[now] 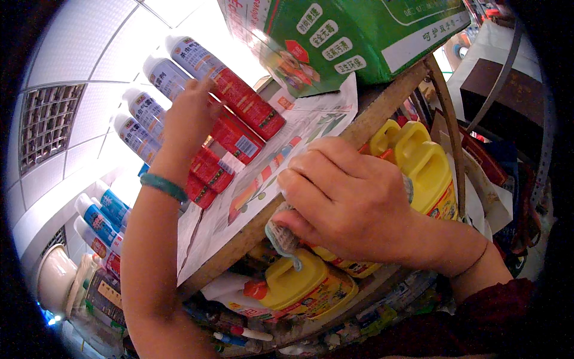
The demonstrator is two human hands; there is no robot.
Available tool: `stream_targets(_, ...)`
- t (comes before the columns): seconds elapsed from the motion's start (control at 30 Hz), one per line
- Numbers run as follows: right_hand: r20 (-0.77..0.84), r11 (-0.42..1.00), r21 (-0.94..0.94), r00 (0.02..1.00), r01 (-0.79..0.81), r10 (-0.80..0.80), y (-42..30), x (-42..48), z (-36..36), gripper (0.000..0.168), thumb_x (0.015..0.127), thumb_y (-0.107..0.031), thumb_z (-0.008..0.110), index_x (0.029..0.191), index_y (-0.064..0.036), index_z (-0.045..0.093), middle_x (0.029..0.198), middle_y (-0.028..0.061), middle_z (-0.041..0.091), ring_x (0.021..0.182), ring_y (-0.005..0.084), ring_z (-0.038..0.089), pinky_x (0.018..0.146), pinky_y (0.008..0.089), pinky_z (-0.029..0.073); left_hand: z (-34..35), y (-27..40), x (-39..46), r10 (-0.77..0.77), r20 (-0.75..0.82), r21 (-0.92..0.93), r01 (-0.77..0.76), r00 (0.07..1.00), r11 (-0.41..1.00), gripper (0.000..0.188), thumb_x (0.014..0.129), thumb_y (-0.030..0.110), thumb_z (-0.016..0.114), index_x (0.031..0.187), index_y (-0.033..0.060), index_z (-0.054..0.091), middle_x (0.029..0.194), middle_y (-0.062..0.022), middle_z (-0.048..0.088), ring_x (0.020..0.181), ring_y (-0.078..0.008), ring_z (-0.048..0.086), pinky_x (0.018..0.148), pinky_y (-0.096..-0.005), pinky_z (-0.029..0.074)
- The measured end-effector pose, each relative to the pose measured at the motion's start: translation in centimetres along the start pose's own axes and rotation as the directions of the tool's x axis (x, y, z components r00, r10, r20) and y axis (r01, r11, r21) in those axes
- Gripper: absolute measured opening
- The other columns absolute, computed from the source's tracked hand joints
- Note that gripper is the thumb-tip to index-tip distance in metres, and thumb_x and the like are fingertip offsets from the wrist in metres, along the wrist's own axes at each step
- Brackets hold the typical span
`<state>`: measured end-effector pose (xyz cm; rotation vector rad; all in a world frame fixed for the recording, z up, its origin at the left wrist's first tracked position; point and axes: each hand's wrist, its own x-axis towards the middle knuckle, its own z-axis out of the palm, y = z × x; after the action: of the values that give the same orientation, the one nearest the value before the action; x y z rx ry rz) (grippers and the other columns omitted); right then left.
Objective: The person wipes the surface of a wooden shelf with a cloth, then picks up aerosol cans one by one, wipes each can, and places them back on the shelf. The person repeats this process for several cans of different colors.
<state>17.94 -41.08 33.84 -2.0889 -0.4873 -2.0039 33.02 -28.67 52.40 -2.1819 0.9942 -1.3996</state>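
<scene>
In front of a row of red-and-white insecticide aerosol cans (242,103), my left hand (193,112) is raised, a green bangle at its wrist. Its blurred fingers are bent beside the cans, and whether they grip one cannot be made out. The cans stand on a shelf board covered with printed paper (264,179). My right hand (345,197) is closed around a crumpled grey cloth (284,229) close to the front edge of that board. Part of the cloth hangs below the fingers; the rest is hidden in the palm.
A large green carton (332,40) bearing writing sits on the shelf beside the cans. Below are yellow jugs (296,278) with red caps, and more yellow jugs (426,166) stand to the right. Blue-and-white spray cans (101,220) and a pale bowl (56,276) are at left.
</scene>
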Motion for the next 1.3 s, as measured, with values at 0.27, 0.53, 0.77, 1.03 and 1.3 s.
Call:
stream_targets(0.27,0.005,1.000,-0.016,1.000,-0.007,0.007,0.0,-0.1,0.0,0.029,0.071,-0.030,0.063,0.087,-0.006,0.056,0.085,0.0051,0.055,0.082,0.0226,0.055,0.058,0.0280,0.046,3.1,1.0,-3.6,0.605,0.284,-0.017,-0.627,0.744,0.779,0.025,0.074,0.017,0.055,0.099,0.0149,0.057,0.100,-0.0022,0.054,0.089,-0.0222,0.057,0.065,-0.0341,0.051)
stream_targets(0.53,-0.032,1.000,0.001,0.999,-0.009,0.009,0.1,-0.1,0.3,0.029,0.071,-0.030,0.063,0.087,-0.007,0.056,0.085,0.0044,0.055,0.082,0.0220,0.055,0.057,0.0279,0.046,4.2,1.3,-4.0,0.626,0.209,0.041,-0.646,0.751,0.762,0.024,0.073,0.013,0.051,0.096,0.0155,0.058,0.095,-0.0002,0.054,0.085,-0.0203,0.056,0.057,-0.0315,0.050)
stream_targets(0.77,0.022,1.000,0.012,1.000,-0.005,0.005,0.2,0.0,-0.2,0.029,0.071,-0.030,0.063,0.087,-0.008,0.055,0.084,0.0038,0.054,0.082,0.0213,0.054,0.057,0.0278,0.046,4.3,1.4,-4.3,0.593,0.197,0.098,-0.618,0.781,0.780,0.024,0.072,0.013,0.052,0.095,0.0162,0.059,0.094,0.0009,0.053,0.086,-0.0185,0.055,0.056,-0.0305,0.050)
stream_targets(1.03,0.041,1.000,0.018,0.999,-0.014,0.013,0.0,0.0,-0.3,0.029,0.070,-0.029,0.063,0.087,-0.007,0.055,0.085,0.0044,0.054,0.082,0.0222,0.055,0.060,0.0284,0.047,4.8,1.1,-4.7,0.565,0.230,0.108,-0.598,0.792,0.794,0.026,0.073,0.013,0.051,0.098,0.0169,0.059,0.097,0.0004,0.053,0.089,-0.0184,0.054,0.058,-0.0310,0.050)
stream_targets(1.3,0.022,0.999,0.026,0.999,-0.026,0.025,-0.1,0.0,-0.2,0.031,0.067,-0.025,0.066,0.089,-0.006,0.055,0.089,0.0076,0.056,0.084,0.0265,0.054,0.068,0.0345,0.047,2.9,0.8,-4.2,0.441,0.351,-0.036,-0.459,0.826,0.888,0.034,0.076,0.009,0.050,0.109,0.0158,0.055,0.114,-0.0047,0.052,0.097,-0.0254,0.056,0.069,-0.0361,0.051)
